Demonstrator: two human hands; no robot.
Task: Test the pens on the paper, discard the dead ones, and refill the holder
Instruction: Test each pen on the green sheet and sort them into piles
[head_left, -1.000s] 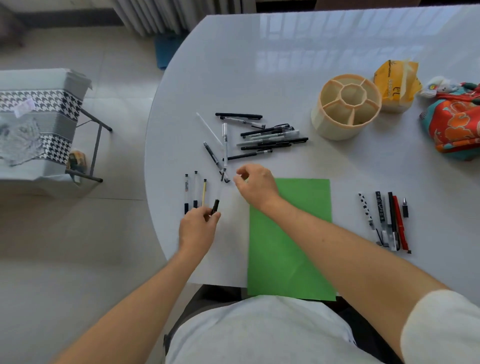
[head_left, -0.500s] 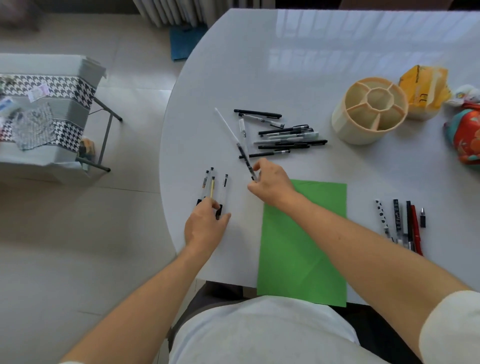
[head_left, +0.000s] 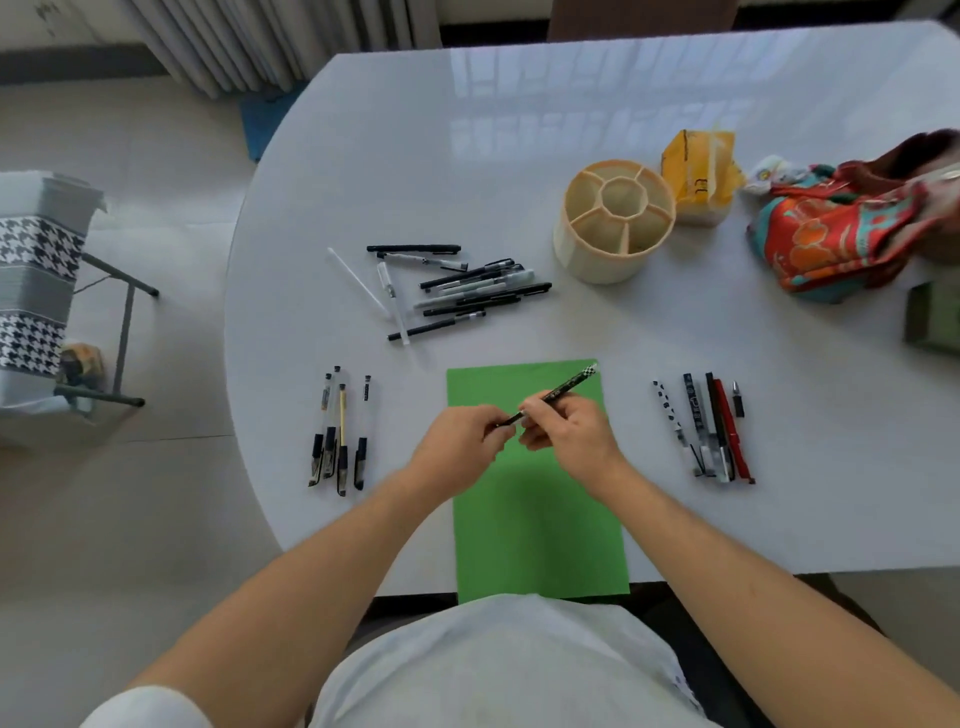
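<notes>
A person's left hand (head_left: 460, 441) and right hand (head_left: 569, 434) meet above a green sheet of paper (head_left: 537, 519) at the near edge of a white table (head_left: 519, 156), both gripping one black pen (head_left: 550, 396): the left pinches its near tip, the right curls around the barrel, the checkered end pointing far right. Four pens (head_left: 340, 436) lie in a row left of the paper; another sorted group (head_left: 709, 426) lies to the right. Farther off sits a loose pile of pens (head_left: 457, 291), and beyond it, right, the cream compartmented holder (head_left: 613, 223).
</notes>
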